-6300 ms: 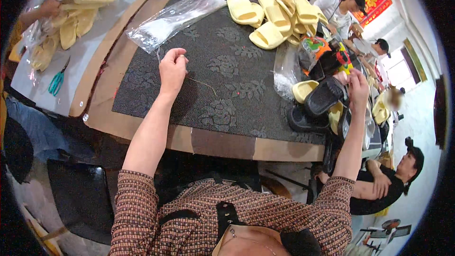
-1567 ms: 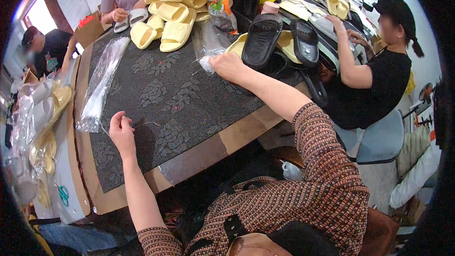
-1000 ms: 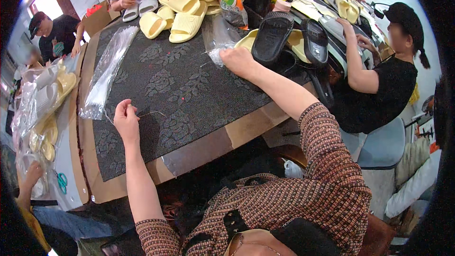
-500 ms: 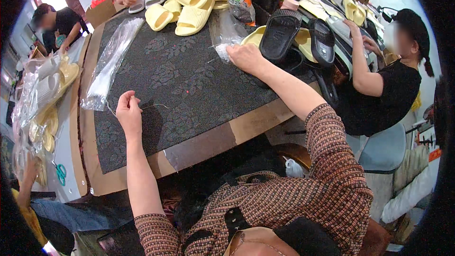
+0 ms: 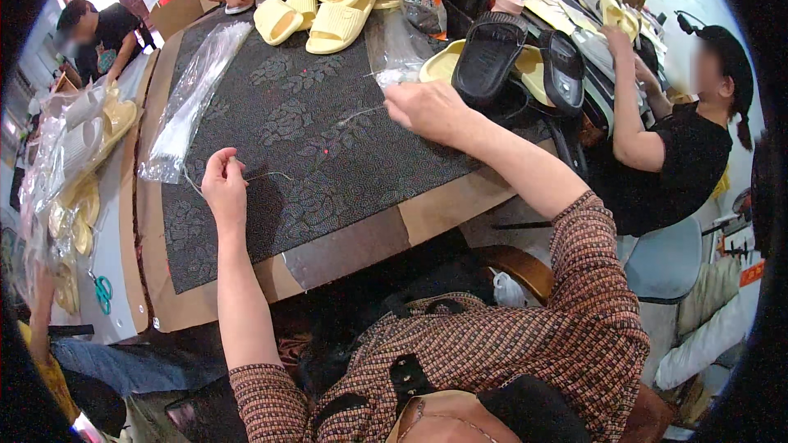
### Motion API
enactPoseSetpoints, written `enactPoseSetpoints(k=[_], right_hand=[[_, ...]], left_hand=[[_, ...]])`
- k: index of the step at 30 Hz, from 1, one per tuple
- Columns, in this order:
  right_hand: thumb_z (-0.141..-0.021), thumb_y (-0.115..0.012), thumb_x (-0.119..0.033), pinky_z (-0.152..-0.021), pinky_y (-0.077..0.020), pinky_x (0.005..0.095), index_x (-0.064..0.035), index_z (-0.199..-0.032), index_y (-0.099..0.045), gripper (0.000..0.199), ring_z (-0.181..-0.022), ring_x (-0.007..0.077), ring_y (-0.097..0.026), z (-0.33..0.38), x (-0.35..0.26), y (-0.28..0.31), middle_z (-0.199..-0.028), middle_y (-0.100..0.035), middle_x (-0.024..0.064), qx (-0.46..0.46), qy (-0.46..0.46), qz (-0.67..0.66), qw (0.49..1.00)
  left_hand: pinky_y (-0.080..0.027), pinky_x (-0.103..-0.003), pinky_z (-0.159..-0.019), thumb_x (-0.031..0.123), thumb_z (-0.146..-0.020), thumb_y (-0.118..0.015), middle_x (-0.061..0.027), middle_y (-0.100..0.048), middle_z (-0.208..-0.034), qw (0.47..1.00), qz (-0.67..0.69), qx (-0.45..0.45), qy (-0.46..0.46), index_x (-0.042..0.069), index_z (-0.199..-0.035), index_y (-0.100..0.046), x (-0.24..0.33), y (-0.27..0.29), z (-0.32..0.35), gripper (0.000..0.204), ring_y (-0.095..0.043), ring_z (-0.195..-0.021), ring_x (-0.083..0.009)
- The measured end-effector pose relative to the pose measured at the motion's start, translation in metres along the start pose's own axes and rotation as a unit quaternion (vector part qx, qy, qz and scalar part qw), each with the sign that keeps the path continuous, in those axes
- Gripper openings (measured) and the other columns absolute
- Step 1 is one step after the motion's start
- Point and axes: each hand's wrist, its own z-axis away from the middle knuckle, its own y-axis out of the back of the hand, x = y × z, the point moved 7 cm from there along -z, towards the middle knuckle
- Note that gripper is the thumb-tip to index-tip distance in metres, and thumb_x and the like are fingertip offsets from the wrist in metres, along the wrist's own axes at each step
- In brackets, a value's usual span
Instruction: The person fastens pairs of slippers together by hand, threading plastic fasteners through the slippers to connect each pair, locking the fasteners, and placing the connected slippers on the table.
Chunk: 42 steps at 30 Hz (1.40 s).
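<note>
Over the left part of the dark, flower-patterned mat [image 5: 271, 230], my left hand [image 5: 224, 186] is closed in a pinch on a thin cord [image 5: 269, 175], whose ends stick out on both sides. My right hand [image 5: 431, 112], also pinched, hovers over the mat's right part with a thin pale strand [image 5: 359, 116] trailing left from its fingertips. Just beyond it lies a clear bag [image 5: 397, 53] with white contents. A black slide sandal [image 5: 488, 57] leans on pale yellow ones close to that hand. A long clear bag of white strands [image 5: 185, 115] lies beyond my left hand.
Yellow slide sandals [image 5: 332, 0] are piled at the far edge, near a co-worker's hands. Bagged sandals [image 5: 78, 156] and green-handled scissors [image 5: 103, 294] are on the left table. Another person [image 5: 673, 123] works at the right, beside a grey chair [image 5: 669, 258].
My right hand has drawn back from the small clear bag, slightly nearer me, with a pale strand now showing from its fingers. My left hand has barely moved.
</note>
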Motion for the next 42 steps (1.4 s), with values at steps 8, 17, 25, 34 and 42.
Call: enactPoseSetpoints(k=[8,17,25,34,42], right_hand=[[-0.083,-0.055,-0.016,-0.052,-0.0431,0.0275,0.0,-0.076,-0.059,0.018,-0.055,0.0128,-0.055,-0.036,-0.074,0.024,-0.06,-0.058,0.0043,-0.021,-0.036,-0.473,0.88],[-0.085,-0.053,-0.014,-0.045,-0.033,0.0176,-0.0024,-0.075,-0.058,0.016,-0.05,0.0029,-0.043,-0.063,-0.089,0.037,-0.058,-0.05,-0.0031,-0.054,-0.077,-0.687,0.721],[-0.085,-0.053,-0.013,-0.041,-0.03,0.0169,-0.0029,-0.077,-0.058,0.014,-0.046,0.0015,-0.04,-0.065,-0.057,0.032,-0.056,-0.048,-0.0039,-0.01,-0.125,-0.678,0.725],[-0.088,-0.053,-0.02,-0.032,-0.022,0.0171,-0.0058,-0.086,-0.059,0.016,-0.037,0.0015,-0.033,-0.054,-0.032,-0.055,-0.054,-0.046,-0.0049,-0.051,-0.27,-0.698,0.662],[-0.088,-0.055,-0.022,-0.043,-0.0328,0.0159,-0.0032,-0.099,-0.06,0.022,-0.05,0.0009,-0.043,-0.043,-0.055,-0.09,-0.063,-0.053,-0.0052,-0.08,-0.228,-0.676,0.696]], left_hand=[[-0.037,-0.018,-0.042,0.011,-0.087,-0.051,-0.0021,-0.058,-0.073,0.994,0.058,-0.021,0.089,0.002,-0.099,-0.059,0.013,-0.005,0.004,0.017,-0.048,-0.052,-0.0046],[-0.041,-0.019,-0.052,0.013,-0.089,-0.053,-0.0002,-0.058,-0.074,0.949,0.238,-0.203,0.036,0.002,-0.103,-0.058,0.136,-0.062,0.042,0.019,-0.051,-0.059,-0.005],[-0.046,-0.022,-0.053,0.013,-0.09,-0.052,-0.0128,-0.064,-0.089,0.891,0.363,-0.259,0.088,0.0,-0.097,-0.058,0.134,-0.075,0.05,0.016,-0.054,-0.061,-0.009],[-0.042,-0.02,-0.044,0.013,-0.087,-0.055,-0.0058,-0.06,-0.071,0.903,0.329,-0.214,0.173,0.002,-0.093,-0.059,0.074,-0.081,0.03,0.013,-0.052,-0.052,-0.0084],[-0.044,-0.022,-0.047,0.012,-0.087,-0.054,-0.0073,-0.061,-0.073,0.886,0.356,-0.209,0.211,0.001,-0.092,-0.058,0.038,-0.092,0.013,0.012,-0.053,-0.053,-0.0101]])
